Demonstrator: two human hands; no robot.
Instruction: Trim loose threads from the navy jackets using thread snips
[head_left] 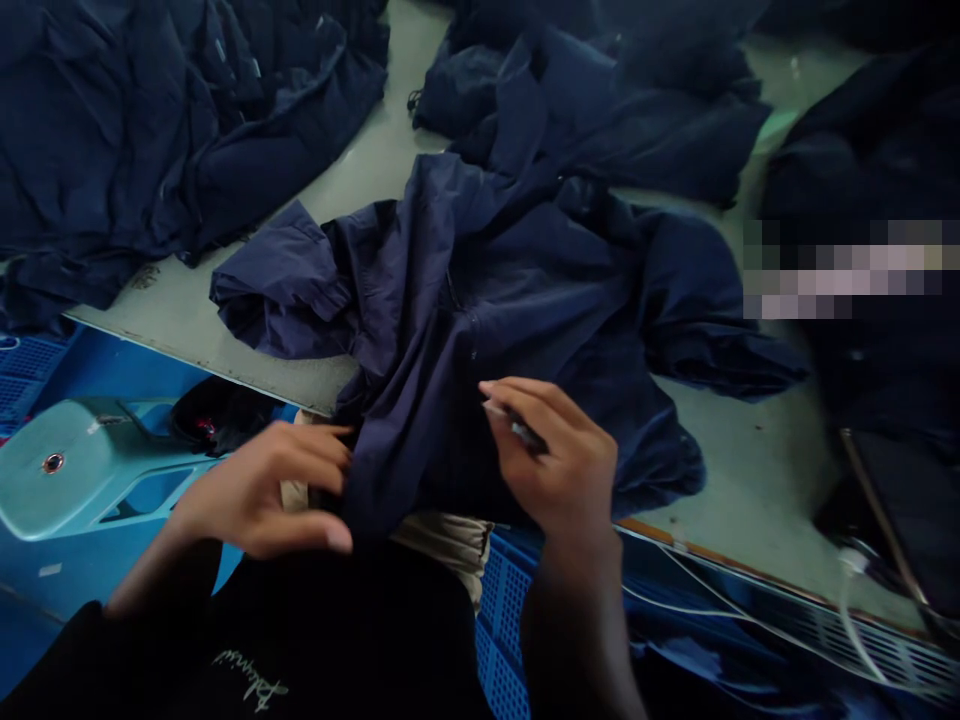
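A crumpled navy nylon jacket [465, 330] spreads across the table, and its lower part hangs over the near edge. My left hand [270, 490] grips a fold of that hanging fabric between fingers and thumb. My right hand [551, 455] sits just right of it, holding a small dark hand tool [517, 428] with a pale metal tip, close above the navy cloth. Beige cloth [450, 545] shows below the jacket, near my lap. The tool's exact kind is hidden by my fingers.
Heaps of navy garments [172, 130] lie on the pale green table [750, 480] at the back and right. A teal plastic stool [52, 465] and a blue plastic crate [502, 620] stand below the table edge. A white cable [847, 600] runs at lower right.
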